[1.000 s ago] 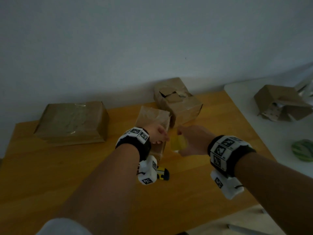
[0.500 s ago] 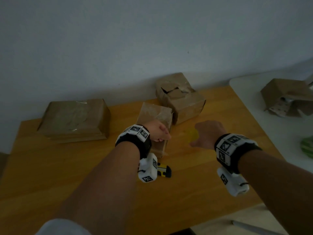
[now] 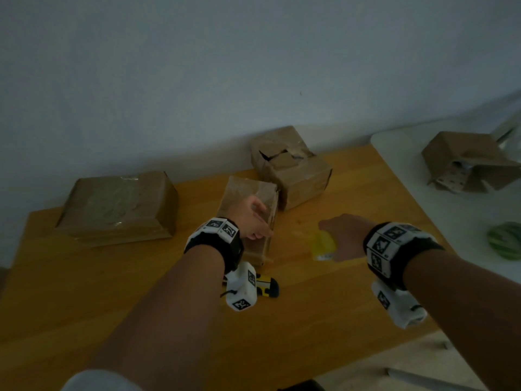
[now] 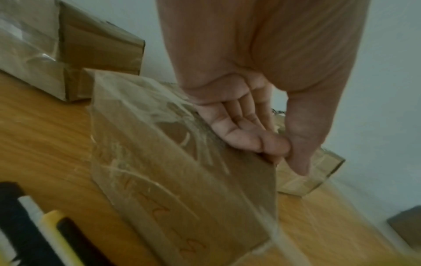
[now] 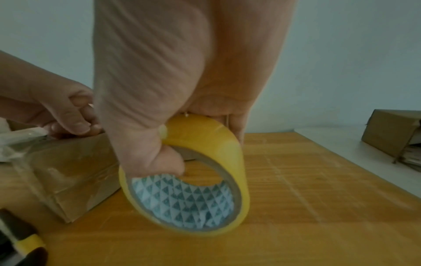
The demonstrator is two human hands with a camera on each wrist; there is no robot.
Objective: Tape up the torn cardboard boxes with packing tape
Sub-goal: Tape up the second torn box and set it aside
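Fingers [image 4: 246, 133] of the left hand [image 3: 252, 218] lie fairly straight on the top edge of the small brown cardboard box wrapped in clear tape [image 3: 248, 210], the thumb pressing its far side. The right hand [image 3: 342, 238] curls around the yellow roll of packing tape [image 5: 205, 172], thumb hooked inside the core, holding it just above the orange wooden table [image 3: 141, 292], beside the box. A torn brown carton [image 3: 290, 167] stands behind.

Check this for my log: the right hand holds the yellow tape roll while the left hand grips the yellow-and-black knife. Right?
Not quite. The left hand grips the small cardboard box, not the knife, which lies on the table, as the head view shows. The right hand does hold the tape roll.
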